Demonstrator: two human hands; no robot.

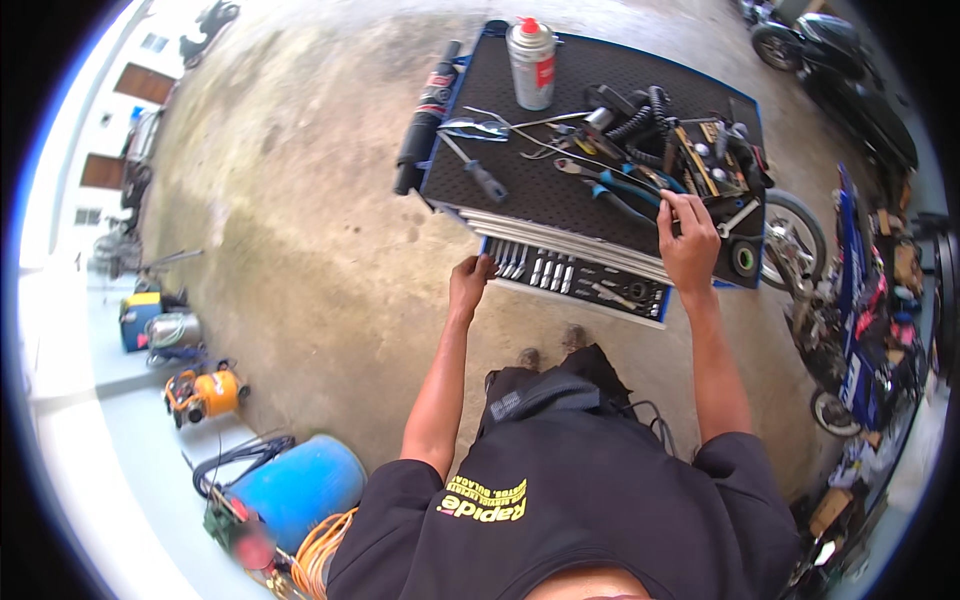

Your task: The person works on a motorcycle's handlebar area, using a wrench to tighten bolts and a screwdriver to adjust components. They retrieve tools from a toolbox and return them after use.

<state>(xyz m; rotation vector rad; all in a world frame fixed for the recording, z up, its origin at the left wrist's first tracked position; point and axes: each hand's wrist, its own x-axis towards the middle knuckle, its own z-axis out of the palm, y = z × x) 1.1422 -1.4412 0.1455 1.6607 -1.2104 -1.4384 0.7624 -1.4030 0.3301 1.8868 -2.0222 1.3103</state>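
Note:
My left hand (470,284) is closed at the left front corner of a pulled-out drawer (590,300), its fingers on the edge. Sockets and small tools lie in rows inside that drawer. Over the right part of the tool cabinet's black top (580,205), my right hand (688,240) pinches the end of a long thin metal rod (560,143). The rod slants away to the far left across the top. Beneath it and close to my right fingers are blue-handled pliers (618,188). A screwdriver (475,170) lies farther left, and a wrench (738,218) sits right of my hand.
A spray can (532,65) stands at the cabinet's far left, near a black coiled cable (645,115). Motorcycles (825,60) line the right side, one wheel (795,240) beside the cabinet. At the lower left are a blue drum (305,490) and an orange compressor (210,393).

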